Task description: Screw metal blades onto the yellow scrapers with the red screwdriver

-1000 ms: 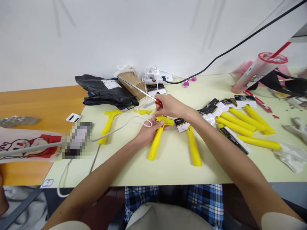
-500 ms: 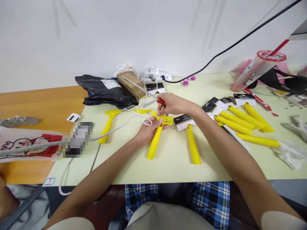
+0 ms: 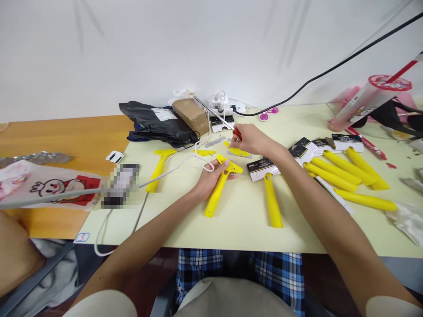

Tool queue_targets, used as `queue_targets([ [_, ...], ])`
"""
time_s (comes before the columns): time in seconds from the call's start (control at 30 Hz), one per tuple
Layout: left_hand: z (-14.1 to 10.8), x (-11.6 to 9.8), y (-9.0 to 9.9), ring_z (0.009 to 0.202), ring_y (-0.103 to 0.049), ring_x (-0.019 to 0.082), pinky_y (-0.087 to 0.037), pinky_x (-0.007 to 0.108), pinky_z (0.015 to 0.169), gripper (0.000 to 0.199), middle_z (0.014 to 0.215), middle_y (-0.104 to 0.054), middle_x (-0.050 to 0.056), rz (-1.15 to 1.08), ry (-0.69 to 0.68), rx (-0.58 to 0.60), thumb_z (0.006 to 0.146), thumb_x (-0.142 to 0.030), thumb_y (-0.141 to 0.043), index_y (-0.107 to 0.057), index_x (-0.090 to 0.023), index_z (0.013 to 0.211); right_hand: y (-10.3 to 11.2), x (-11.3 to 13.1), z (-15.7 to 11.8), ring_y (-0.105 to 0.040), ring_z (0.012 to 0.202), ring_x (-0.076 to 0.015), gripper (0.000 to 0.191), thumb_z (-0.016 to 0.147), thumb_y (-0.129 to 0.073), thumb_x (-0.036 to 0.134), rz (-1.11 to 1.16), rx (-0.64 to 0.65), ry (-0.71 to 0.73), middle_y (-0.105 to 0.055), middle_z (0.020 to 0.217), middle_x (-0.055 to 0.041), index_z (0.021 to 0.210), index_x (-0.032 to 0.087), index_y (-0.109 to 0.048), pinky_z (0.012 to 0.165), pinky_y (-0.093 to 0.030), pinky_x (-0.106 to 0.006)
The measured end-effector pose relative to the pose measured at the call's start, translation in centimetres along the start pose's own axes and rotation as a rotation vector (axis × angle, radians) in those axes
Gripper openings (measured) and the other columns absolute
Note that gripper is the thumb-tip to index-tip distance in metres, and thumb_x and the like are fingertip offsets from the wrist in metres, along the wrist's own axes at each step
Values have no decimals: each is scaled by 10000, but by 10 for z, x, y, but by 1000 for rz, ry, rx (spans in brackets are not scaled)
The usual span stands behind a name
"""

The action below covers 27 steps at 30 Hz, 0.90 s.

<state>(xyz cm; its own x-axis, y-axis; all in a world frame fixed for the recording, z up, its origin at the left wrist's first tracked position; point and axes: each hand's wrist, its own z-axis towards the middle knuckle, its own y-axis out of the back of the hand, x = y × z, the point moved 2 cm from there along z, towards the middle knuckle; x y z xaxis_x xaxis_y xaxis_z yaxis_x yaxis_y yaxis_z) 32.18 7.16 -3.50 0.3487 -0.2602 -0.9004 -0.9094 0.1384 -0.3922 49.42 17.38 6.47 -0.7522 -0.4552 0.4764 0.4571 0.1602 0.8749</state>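
Observation:
My left hand [image 3: 207,181] is closed around the head end of a yellow scraper [image 3: 216,193], thumb on top, its handle slanting toward me. My right hand [image 3: 254,140] grips a screwdriver [image 3: 216,115] by its red handle, the long shaft pointing up and left, away from the scraper. Under the right fingertips is a yellow cover plate [image 3: 239,152] with a grey blade [image 3: 247,156] at its edge; whether the fingers pinch it or only touch it, I cannot tell. Another yellow plate [image 3: 204,152] and a grey blade [image 3: 215,141] lie beyond my left hand.
A second scraper [image 3: 157,171] lies to the left, a carded one [image 3: 273,202] to the right, and several more handles [image 3: 340,176] farther right. A white cable [image 3: 178,166] crosses near my left hand. Behind stand a cardboard box [image 3: 191,115], a black bag [image 3: 158,125] and a cup [image 3: 366,103].
My right hand and the screwdriver have moved up off the scraper head. The yellow plate with the blade now sits apart from the scraper, under the right fingers. The view has shifted slightly.

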Motion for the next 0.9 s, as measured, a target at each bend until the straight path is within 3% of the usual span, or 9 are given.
queue_targets([
  [0.1,0,-4,6,761,-770,214,-642,347,721,461,911,-809,86,261,-51,-14,919,-618,-852,-737,-178,998,-14,-8,5,-653,880,-282,71,950,-655,153,-159,-9,-49,-755,985,-124,995,201,-630,720,-392,-358],
  [0.2,2,-14,15,677,-660,170,-527,302,657,399,788,-733,24,606,-179,-17,921,-570,-861,-680,-214,906,-26,-15,7,-694,978,-339,173,1015,-595,167,-247,37,-115,-776,1144,-200,1172,171,-668,738,-416,-374],
  [0.37,8,-25,30,717,-576,195,-473,330,745,354,745,-631,1,931,-291,-102,900,-502,-876,-653,-240,821,-32,-18,7,-725,1080,-388,229,994,-647,164,-283,67,-146,-767,1272,-258,1222,148,-665,791,-459,-396],
  [0.5,8,-37,43,871,-653,247,-512,370,916,323,864,-702,53,1104,-374,-154,928,-516,-839,-697,-234,865,-25,-12,7,-715,1046,-347,87,998,-672,259,-262,30,-95,-784,1190,-196,1061,200,-657,763,-440,-381],
  [0.57,4,-51,60,963,-680,278,-516,402,971,316,984,-740,89,1205,-421,-229,956,-539,-798,-736,-229,967,-10,-6,5,-683,900,-301,134,989,-665,277,-228,-25,-75,-761,973,-131,880,225,-606,707,-398,-371],
  [0.63,-3,-68,86,989,-681,309,-522,450,1007,331,1021,-741,118,1337,-402,-400,1009,-546,-712,-744,-216,1021,14,2,-2,-601,748,-237,315,947,-694,248,-123,-102,-36,-629,729,-54,711,239,-486,668,-356,-359],
  [0.7,-12,-84,117,1124,-673,377,-505,526,1086,359,1136,-746,180,1509,-362,-599,1024,-518,-670,-747,-178,1108,46,12,-16,-510,647,-174,441,912,-729,203,89,-162,20,-462,599,12,640,247,-384,637,-340,-340],
  [0.77,-20,-94,146,1275,-627,457,-486,596,1131,530,1322,-698,260,1639,-269,-765,973,-506,-721,-698,-114,1329,79,26,-37,-472,593,-135,483,920,-786,237,406,-156,124,-416,578,44,648,249,-387,587,-349,-308],
  [0.9,-27,-94,175,1210,-694,391,-538,515,1118,532,1299,-708,245,1591,-197,-625,1017,-349,-601,-635,-92,1482,135,71,-97,-398,494,-84,650,914,-869,296,1072,-117,628,-400,605,61,610,245,-297,443,-295,-269],
])
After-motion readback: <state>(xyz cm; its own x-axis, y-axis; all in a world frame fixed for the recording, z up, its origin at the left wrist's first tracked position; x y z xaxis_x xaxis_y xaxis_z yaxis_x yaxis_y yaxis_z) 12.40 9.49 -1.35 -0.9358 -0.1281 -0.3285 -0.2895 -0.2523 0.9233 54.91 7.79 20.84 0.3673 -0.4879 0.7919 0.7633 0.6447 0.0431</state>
